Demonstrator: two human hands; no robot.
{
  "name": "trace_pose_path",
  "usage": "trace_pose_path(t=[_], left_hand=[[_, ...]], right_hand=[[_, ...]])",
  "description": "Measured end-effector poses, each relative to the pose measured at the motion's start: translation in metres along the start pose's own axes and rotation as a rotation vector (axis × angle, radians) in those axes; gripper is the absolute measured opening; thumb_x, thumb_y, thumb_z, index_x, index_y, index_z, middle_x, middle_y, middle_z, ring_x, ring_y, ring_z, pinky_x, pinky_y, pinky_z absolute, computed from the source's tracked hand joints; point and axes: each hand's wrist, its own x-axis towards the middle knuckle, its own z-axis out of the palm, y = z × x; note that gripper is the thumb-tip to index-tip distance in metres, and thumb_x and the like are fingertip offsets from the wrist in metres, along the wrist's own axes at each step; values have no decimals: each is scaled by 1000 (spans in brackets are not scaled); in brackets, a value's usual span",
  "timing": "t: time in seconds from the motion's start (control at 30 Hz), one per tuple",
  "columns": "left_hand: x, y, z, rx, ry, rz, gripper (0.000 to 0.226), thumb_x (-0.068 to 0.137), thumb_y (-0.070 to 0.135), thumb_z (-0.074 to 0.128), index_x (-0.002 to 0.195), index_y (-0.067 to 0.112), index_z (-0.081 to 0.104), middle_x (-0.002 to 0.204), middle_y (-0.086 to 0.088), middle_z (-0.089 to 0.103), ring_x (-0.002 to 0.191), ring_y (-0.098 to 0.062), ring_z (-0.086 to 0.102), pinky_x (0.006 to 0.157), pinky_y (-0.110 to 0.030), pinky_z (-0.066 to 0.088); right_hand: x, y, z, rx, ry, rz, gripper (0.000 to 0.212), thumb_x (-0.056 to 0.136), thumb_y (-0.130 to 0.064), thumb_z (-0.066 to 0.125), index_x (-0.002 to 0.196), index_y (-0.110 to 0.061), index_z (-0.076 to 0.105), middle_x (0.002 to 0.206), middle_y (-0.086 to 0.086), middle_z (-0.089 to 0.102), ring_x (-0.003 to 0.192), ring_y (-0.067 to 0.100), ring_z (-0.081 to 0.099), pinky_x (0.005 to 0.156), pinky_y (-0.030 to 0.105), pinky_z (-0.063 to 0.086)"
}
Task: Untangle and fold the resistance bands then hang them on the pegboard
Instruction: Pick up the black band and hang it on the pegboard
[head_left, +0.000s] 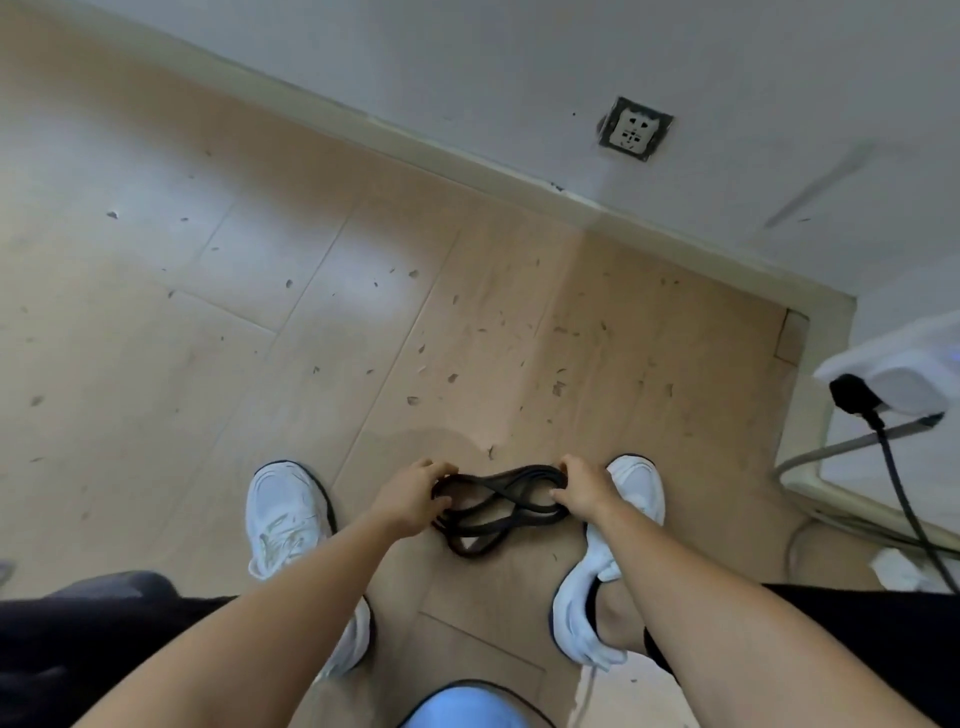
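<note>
Left hand (415, 493) pinches the left end of the black resistance band (498, 506), fingers curled around the strands; the band hangs twisted in crossed loops between both hands, above the floor (260, 260). Right hand (582, 491) pinches the right end, fingers closed on it. White sneakers (283, 514) flank the band, wall socket (635, 129) far behind, black cable (904, 499) at right.

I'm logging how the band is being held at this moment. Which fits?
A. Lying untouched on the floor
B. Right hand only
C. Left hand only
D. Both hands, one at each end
D: the left hand and right hand each grip an end of the looped black resistance band.
</note>
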Motion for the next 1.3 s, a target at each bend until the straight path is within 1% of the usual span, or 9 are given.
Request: trace_pose_path(t=[0.23,0.4,0.47,0.57,0.67,0.83,1.03,1.17,1.3], left_hand=[[7,-16,-3,-49,-93,-40,26,94,23,67,119,21,68,115,0,70,97,-19,64,88,-35,54],[11,-20,-18,-140,-191,-91,18,83,36,73,84,19,78,90,-2,74,94,-25,68,85,-39,58],[12,-12,-30,-259,-55,-76,14,88,29,74,87,16,76,89,0,71,92,-21,66,80,-33,54],[12,11,-48,-464,121,-4,28,86,31,77,110,17,72,111,1,69,106,-18,63,96,-34,51],[4,37,-69,-519,55,83,56,81,38,81,132,28,62,128,9,60,120,-9,50,107,-35,40],[-6,63,-96,-499,-5,235,14,88,24,78,95,16,69,67,12,59,60,0,57,64,-22,44],[-30,94,-151,-376,174,351,17,84,24,80,96,13,73,86,-16,72,80,-21,72,79,-37,55],[-55,122,-187,-312,256,438,7,86,22,78,89,17,75,66,-1,58,60,-11,52,63,-27,40],[-85,147,-225,-290,354,520,10,88,26,78,80,23,72,59,11,54,58,-7,49,59,-20,36]], right_hand=[[12,-10,-5,36,-9,8,9,75,-16,69,74,-9,63,72,8,64,73,27,60,59,29,42],[15,-32,-30,232,-76,-108,21,73,-11,83,86,-17,68,81,-2,65,79,16,60,71,26,46],[13,-45,-39,279,-131,-160,26,72,-8,86,88,-14,67,76,0,63,73,15,59,73,26,48],[3,-69,-51,369,-183,-236,25,73,-3,85,91,-10,68,77,5,65,69,14,59,66,21,48],[-7,-93,-65,398,-224,-324,29,70,-4,87,92,-12,70,80,3,66,73,14,59,71,25,47],[-26,-121,-105,424,-148,-415,35,67,-5,88,96,-12,70,86,4,67,79,16,61,78,31,51],[-50,-134,-151,354,-33,-491,31,74,-4,82,100,-12,68,89,2,68,81,16,63,82,35,54],[-65,-135,-176,304,56,-547,19,75,-1,77,88,-11,67,82,4,65,74,14,60,75,32,49],[-78,-125,-200,358,141,-571,18,77,-7,81,89,-8,67,86,6,69,84,18,68,87,38,54]])
